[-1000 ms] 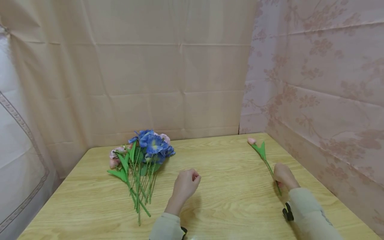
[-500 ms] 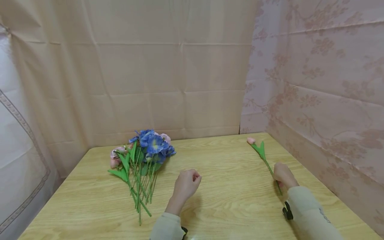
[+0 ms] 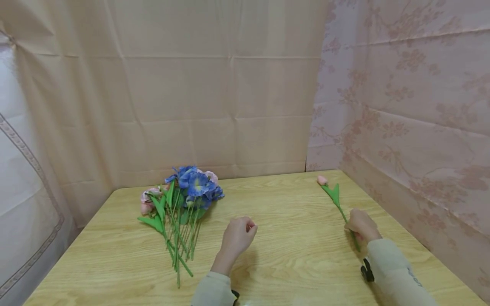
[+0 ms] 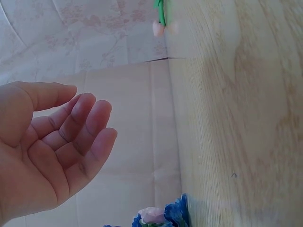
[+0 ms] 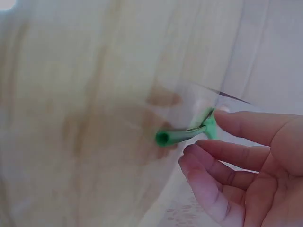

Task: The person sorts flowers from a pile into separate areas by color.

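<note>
A pink artificial tulip with green leaves lies at the right of the table, its blossom toward the back edge. My right hand is over the lower part of its stem. In the right wrist view, thumb and index fingertips stand apart, with the green stem showing in front of and between them. My left hand hovers near the middle of the table, fingers loosely curled and nothing in them, as the left wrist view also shows.
A heap of artificial flowers lies at the left: blue blossoms, pink blossoms, green leaves and several crossing stems. The wooden table ends against a beige curtain behind and a floral cloth at the right.
My right thumb and fingers have parted at the stem, and the tulip has shifted very slightly. The left hand and the flower heap stay where they were.
</note>
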The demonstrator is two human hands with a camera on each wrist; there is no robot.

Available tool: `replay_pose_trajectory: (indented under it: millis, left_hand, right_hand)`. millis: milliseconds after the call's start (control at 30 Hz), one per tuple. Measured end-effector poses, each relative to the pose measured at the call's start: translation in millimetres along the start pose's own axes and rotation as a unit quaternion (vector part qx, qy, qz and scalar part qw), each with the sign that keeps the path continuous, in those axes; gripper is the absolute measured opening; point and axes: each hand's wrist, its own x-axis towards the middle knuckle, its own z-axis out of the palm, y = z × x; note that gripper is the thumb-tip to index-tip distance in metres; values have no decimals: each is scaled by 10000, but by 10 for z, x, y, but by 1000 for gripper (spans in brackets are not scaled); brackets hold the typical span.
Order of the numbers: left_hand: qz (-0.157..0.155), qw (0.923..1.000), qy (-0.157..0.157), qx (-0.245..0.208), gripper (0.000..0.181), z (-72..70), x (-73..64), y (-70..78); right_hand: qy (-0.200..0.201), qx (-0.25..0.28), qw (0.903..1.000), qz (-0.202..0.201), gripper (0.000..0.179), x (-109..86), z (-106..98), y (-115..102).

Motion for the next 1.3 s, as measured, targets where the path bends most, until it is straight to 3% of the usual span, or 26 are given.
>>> replay_pose_trajectory:
  millis: [233,433,633,767,1033,1300]
  left_hand:
    - [-8,10000,-26,-2,10,-1,1,0]
    - [30,10000,-20,-5,9,-1,-3,-11]
    - [21,10000,6,-17,9,-7,-3,-20]
    - [9,9999,102,43,10,-16,-2,-38]
    - [-194,9970,660,349,9,-78,13,-106]
    - [-496,9946,690,601,9,-203,17,-209]
  right_hand:
    - [-42,419,9990,-118,28,2,-31,-168]
    - [-101,1223,9919,-318,22,8,17,-389]
    - [-35,1686,9839,-594,23,-16,88,-605]
    - [21,1752,9817,-744,26,-26,110,-740]
    - [28,1683,9822,-836,26,-29,145,-884]
    - [4,1745,9810,-844,23,-25,207,-925]
